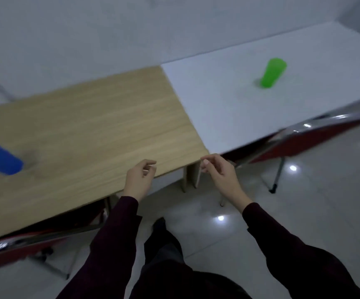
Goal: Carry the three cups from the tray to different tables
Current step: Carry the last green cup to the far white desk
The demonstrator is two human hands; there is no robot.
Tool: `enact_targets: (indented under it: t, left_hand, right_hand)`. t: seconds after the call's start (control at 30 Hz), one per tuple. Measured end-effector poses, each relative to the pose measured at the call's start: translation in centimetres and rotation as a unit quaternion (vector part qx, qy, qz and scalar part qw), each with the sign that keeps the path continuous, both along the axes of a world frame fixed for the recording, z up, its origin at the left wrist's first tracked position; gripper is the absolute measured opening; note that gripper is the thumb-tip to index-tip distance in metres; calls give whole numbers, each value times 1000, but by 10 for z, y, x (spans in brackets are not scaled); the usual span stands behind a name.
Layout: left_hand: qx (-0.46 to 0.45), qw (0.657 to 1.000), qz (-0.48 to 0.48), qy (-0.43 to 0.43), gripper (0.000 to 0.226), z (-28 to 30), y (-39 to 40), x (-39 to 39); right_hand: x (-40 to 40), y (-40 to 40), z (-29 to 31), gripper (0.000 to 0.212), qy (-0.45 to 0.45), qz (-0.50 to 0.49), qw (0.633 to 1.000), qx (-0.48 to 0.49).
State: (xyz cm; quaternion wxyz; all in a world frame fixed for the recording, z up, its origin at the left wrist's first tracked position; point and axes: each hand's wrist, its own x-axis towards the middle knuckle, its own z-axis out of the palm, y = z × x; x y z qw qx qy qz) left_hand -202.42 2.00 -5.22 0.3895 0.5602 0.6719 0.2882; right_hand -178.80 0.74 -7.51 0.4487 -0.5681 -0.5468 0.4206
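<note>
A blue cup [0,158] stands on the wooden table [92,126] at the far left. On the white table [228,100] to the right stands a green cup [273,73]. My left hand [139,179] hovers over the wooden table's near edge, fingers loosely curled, holding nothing. At the corner where the two tables meet, my right hand [219,172] is also empty, its fingers apart and half bent. No tray and no third cup are in view. The picture is blurred.
A red folding chair [308,139] stands under the white table's near edge at the right. Another red chair [23,251] sits under the wooden table at the lower left. Shiny tiled floor [304,212] lies below, with my legs at the bottom.
</note>
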Motion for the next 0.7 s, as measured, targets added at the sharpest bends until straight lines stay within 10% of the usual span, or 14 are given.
enact_targets:
  t: [0.33, 0.7]
  left_hand:
    - [7, 925, -378, -21, 19, 15, 4, 249]
    - [4, 818, -572, -58, 17, 27, 40, 496]
  right_hand:
    - [184, -120, -1, 16, 28, -329, 944, -24]
    - [352, -146, 12, 18, 19, -559, 829, -20]
